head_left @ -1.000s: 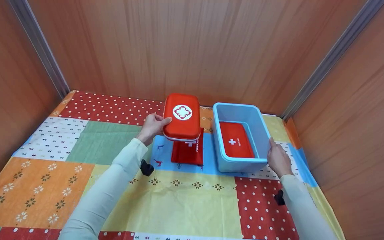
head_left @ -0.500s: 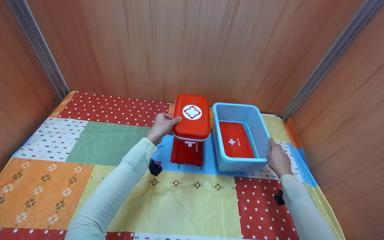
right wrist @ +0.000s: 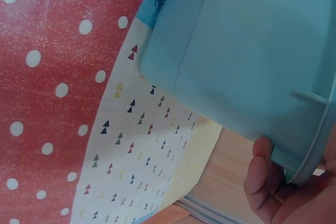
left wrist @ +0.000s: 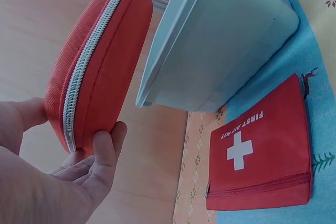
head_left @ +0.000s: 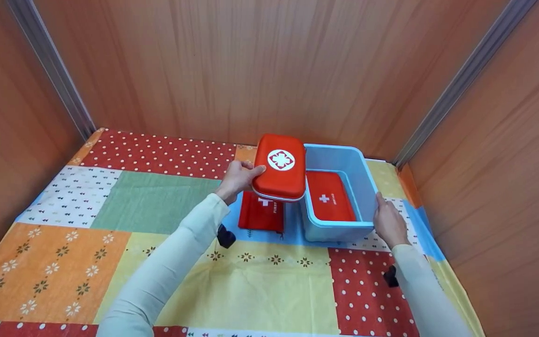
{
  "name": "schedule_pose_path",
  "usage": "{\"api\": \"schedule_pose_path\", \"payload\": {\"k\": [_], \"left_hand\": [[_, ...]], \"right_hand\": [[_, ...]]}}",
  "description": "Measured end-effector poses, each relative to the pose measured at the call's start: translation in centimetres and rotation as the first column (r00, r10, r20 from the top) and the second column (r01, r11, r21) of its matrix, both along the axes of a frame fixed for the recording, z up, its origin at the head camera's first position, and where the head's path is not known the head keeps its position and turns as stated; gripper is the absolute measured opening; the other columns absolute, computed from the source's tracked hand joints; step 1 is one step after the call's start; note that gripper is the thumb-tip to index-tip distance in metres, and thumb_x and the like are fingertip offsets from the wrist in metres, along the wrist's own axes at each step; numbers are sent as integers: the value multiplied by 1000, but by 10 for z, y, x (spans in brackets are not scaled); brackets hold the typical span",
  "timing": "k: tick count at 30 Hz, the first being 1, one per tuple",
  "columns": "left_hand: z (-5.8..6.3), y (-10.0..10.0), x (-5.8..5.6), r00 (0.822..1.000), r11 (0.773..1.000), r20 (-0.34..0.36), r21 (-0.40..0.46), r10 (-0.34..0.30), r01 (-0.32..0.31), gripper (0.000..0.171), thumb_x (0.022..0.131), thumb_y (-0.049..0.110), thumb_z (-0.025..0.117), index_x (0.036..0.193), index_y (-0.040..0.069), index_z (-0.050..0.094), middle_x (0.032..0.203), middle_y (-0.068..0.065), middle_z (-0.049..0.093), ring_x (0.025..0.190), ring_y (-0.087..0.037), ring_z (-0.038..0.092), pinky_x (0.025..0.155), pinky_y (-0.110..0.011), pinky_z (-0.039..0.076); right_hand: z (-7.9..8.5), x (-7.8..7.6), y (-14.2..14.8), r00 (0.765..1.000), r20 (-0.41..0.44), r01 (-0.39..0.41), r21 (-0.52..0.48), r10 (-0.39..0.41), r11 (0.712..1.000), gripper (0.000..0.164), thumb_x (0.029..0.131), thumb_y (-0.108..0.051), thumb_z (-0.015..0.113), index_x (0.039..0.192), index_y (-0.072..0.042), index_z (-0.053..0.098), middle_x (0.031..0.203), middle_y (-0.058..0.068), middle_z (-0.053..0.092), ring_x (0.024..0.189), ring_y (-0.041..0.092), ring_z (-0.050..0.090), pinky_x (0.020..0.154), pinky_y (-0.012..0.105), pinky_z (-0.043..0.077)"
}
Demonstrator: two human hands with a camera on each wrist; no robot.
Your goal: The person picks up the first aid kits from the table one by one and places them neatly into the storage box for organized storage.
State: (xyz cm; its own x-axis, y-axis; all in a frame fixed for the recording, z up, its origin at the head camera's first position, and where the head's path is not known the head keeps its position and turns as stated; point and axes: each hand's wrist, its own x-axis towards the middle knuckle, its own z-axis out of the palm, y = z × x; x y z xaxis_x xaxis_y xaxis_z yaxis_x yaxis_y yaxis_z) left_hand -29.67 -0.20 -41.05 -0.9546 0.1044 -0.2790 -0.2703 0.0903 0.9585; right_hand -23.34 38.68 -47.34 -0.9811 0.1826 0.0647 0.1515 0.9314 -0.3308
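My left hand (head_left: 240, 179) pinches the left side of a red zippered first aid case (head_left: 280, 180), thumb on top and fingers beneath. The case is held up in the air, its right edge overlapping the left rim of a light blue bin (head_left: 339, 224) in the head view. A pale zipper (left wrist: 84, 66) runs round its side. My right hand (head_left: 389, 220) grips the bin's right rim, fingers curled under the lip in the right wrist view. Inside the bin lies a flat red first aid pouch (head_left: 332, 201). A second red pouch (left wrist: 262, 153) lies on the cloth below the case.
A patchwork-patterned cloth (head_left: 251, 290) covers the table. Wood-grain panels (head_left: 232, 70) rise at the back and both sides, with metal strips (head_left: 59, 79) at the corners. The bin stands near the back panel.
My left hand has carried the red case rightward, from above the pouch on the cloth to the bin's left rim. The right hand and the bin have stayed put.
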Motion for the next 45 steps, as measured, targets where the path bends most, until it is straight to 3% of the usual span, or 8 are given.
{"api": "schedule_pose_path", "payload": {"k": [10, 35, 45], "left_hand": [[0, 20, 4, 999, 998, 11, 45, -36, 36, 45, 77, 31, 70, 108, 11, 43, 100, -9, 61, 79, -20, 67, 66, -31, 54], [0, 58, 15, 993, 993, 17, -6, -118, 118, 47, 75, 33, 72, 107, 12, 44, 95, -6, 62, 77, -20, 66, 66, -30, 54], [-1, 69, 17, 988, 988, 7, 11, -155, 155, 41, 77, 31, 71, 105, 11, 49, 91, -5, 65, 76, -21, 67, 64, -29, 54]], "right_hand": [[-1, 0, 1, 998, -51, -20, 45, 23, 999, 47, 96, -14, 36, 142, -7, 25, 109, 25, 50, 99, 43, 53, 82, 56, 43], [-2, -1, -1, 1000, -31, 6, 18, -5, 1000, 46, 98, -19, 35, 142, -10, 25, 108, 22, 51, 103, 40, 52, 85, 57, 42], [-2, 0, -1, 999, -36, 13, 22, -12, 1000, 45, 99, -21, 34, 142, -9, 26, 105, 21, 51, 101, 40, 53, 84, 56, 43]]}}
